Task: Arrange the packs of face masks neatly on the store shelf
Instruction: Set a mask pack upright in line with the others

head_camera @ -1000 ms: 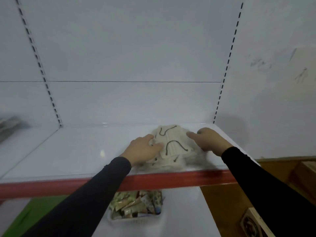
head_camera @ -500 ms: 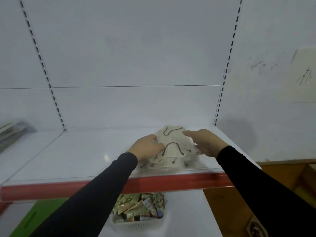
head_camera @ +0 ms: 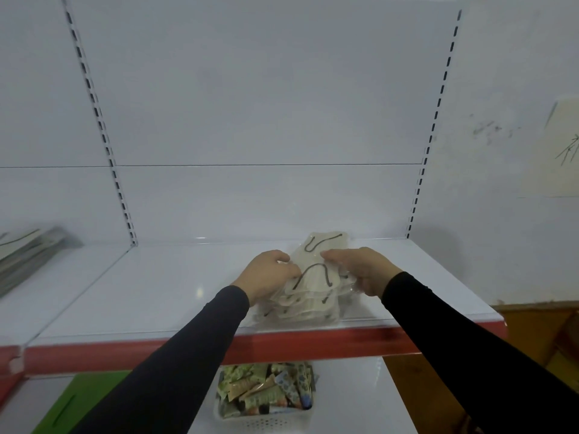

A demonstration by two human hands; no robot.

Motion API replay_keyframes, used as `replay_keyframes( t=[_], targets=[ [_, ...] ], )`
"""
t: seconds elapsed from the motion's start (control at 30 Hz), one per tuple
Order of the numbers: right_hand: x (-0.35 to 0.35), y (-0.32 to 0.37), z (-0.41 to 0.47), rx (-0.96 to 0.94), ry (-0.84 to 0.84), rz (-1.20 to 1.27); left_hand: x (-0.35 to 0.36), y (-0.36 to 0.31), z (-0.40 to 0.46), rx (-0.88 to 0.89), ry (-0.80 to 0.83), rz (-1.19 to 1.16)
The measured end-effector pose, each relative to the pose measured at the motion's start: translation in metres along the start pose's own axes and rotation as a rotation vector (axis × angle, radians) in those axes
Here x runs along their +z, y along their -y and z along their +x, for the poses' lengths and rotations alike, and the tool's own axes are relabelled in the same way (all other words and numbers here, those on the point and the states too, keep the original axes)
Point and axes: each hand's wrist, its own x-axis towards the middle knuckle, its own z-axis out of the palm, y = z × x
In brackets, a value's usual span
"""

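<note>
- Stack of masks (head_camera: 308, 296) in clear packs, lying flat on the white shelf (head_camera: 156, 292), right of centre, near the red front edge (head_camera: 313, 343).
- Long axis running front to back, tilted slightly right toward the rear; top pack (head_camera: 326, 245) pushed farther back than the rest, its far end close to the back panel.
- Dark ear loops showing on the upper packs, curved across the beige masks.
- Left hand (head_camera: 266, 275) reaching in from the lower left, back of hand up, fingers curled onto the stack's left edge, gripping it.
- Right hand (head_camera: 360, 270) reaching in from the lower right, fingers bent over the top of the stack, thumb side low against the right edge, clamped on it.
- Both arms in dark sleeves, extended forward over the red edge, wrists level with the stack.
- Stack squeezed between the two hands, fingertips nearly meeting over the middle; front packs sticking out toward the camera below the wrists, top pack jutting out behind the fingers.
- On the lower shelf, white basket (head_camera: 266, 418) of coloured sachets directly under the stack.
- Grey flat items (head_camera: 28, 255) on the neighbouring shelf bay at far left, well apart from the hands.
- Paper sheet (head_camera: 557, 151) on the wall at far right.
</note>
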Motion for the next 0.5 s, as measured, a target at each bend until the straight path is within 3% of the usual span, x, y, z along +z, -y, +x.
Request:
replay_keyframes(
  t=[0.17, 0.33, 0.5],
  targets=[
    [0.009, -0.001, 0.011, 0.019, 0.058, -0.065, 0.002, 0.002, 0.0, 0.014, -0.027, -0.027],
    [0.016, -0.003, 0.013, 0.026, 0.144, -0.067, -0.002, -0.003, -0.004, 0.03, 0.038, -0.206],
    [0.02, -0.007, 0.017, -0.05, 0.143, 0.082, -0.029, 0.01, -0.003, -0.042, -0.177, -0.273]
  ],
)
